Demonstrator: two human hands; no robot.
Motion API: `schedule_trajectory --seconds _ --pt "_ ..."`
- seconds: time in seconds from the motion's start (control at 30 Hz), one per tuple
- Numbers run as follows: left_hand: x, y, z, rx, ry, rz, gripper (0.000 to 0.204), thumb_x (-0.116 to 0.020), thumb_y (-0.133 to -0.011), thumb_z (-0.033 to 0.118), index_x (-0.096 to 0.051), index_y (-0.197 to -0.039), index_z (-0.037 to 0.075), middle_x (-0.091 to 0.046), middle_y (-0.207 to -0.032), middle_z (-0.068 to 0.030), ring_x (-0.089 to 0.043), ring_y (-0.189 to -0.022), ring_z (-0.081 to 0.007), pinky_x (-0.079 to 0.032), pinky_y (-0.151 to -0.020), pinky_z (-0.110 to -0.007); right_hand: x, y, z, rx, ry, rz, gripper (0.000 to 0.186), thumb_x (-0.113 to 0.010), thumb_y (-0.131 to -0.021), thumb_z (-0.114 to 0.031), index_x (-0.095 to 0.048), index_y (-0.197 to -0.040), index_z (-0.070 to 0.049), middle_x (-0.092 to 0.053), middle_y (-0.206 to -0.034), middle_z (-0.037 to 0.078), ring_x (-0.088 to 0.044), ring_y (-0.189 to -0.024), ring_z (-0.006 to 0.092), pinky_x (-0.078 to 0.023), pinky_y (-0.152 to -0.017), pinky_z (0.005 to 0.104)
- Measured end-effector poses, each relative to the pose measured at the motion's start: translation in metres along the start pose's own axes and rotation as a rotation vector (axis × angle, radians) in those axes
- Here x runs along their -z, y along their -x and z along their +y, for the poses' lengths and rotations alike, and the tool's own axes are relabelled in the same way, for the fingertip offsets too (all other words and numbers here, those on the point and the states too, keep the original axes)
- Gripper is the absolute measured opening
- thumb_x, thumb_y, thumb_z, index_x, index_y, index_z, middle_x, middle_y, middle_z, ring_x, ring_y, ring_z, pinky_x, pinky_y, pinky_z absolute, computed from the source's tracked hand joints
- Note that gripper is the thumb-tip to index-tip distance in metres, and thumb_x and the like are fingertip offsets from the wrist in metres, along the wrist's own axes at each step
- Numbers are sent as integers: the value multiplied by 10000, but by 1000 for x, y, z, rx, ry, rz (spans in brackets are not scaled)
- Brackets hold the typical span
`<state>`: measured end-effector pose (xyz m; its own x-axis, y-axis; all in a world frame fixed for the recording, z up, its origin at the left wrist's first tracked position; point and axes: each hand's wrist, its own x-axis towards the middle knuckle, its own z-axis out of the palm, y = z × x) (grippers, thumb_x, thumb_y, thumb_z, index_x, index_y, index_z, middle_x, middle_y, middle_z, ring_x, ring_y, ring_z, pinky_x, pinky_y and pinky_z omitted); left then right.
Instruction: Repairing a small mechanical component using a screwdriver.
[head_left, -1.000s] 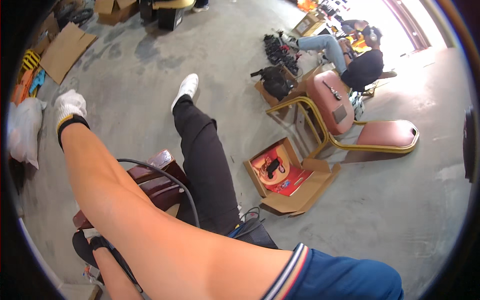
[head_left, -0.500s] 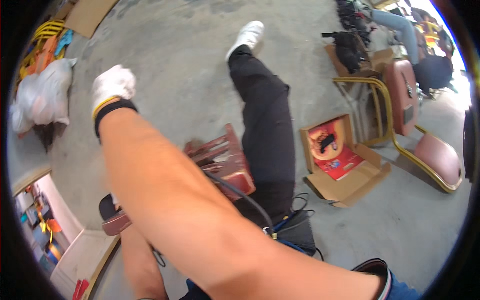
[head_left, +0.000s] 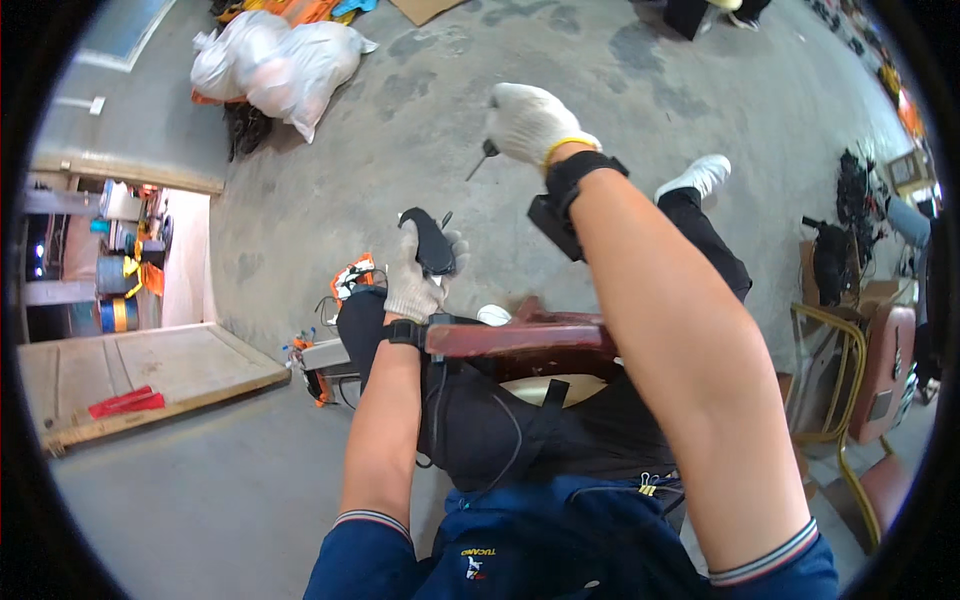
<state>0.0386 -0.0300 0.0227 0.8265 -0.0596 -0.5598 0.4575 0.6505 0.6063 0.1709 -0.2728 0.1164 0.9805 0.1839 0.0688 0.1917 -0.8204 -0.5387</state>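
My right hand (head_left: 540, 122), in a white knitted glove, is closed in a fist above the floor ahead. A thin dark-tipped tool that looks like a screwdriver (head_left: 479, 164) sticks out of it, pointing down and left. Lower and to the left, my left hand (head_left: 407, 275), also gloved, grips a curved black part (head_left: 431, 243) with a small stub at its upper side. Its exact kind cannot be made out. The two hands are apart. Below them, a reddish-brown wooden chair piece (head_left: 520, 339) lies across my lap area, close to my left wrist.
White plastic bags (head_left: 285, 65) lie at the far left. A pale wooden board (head_left: 170, 385) with a red item (head_left: 127, 402) is at the left. A gold-framed chair (head_left: 850, 400) with pink padding stands at the right. A cardboard piece (head_left: 425, 8) lies far ahead.
My view has swung to the right-hand side's opposite, bringing the left side further in. My right arm has moved from far left to right of centre, and my left hand with the black part has come into sight.
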Motion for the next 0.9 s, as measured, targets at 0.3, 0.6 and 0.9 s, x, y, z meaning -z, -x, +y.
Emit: schedule_trajectory --seconds 0.3,0.6,0.9 --pt "6 24 19 -151 -39 -74 526 -543 -988 575 -583 -1168 82 -688 -945 -135 -719 -800 -270 -633 -690 -407 41 7 -26 -91 -166 -90 340 -560 -856 -263 -692 -978 25 -689 -869 243 -685 -835 341 -539 -737 415" --pt "26 6 8 -125 166 -79 621 -421 -1019 608 -562 -1237 43 -699 -993 -192 -716 -798 -312 -625 -681 -449 37 18 -25 -201 -703 -269 311 -722 -879 -216 -643 -1097 -8 -657 -871 42 -551 -655 90 -473 -594 248" --pt "9 -12 21 -149 125 -128 668 -434 -1019 590 -635 -1070 -44 -707 -942 -193 -719 -836 -316 -611 -765 -452 31 17 -20 -249 -759 -258 358 -719 -832 -228 -651 -1070 31 -649 -861 69 -551 -643 115 -480 -591 266"
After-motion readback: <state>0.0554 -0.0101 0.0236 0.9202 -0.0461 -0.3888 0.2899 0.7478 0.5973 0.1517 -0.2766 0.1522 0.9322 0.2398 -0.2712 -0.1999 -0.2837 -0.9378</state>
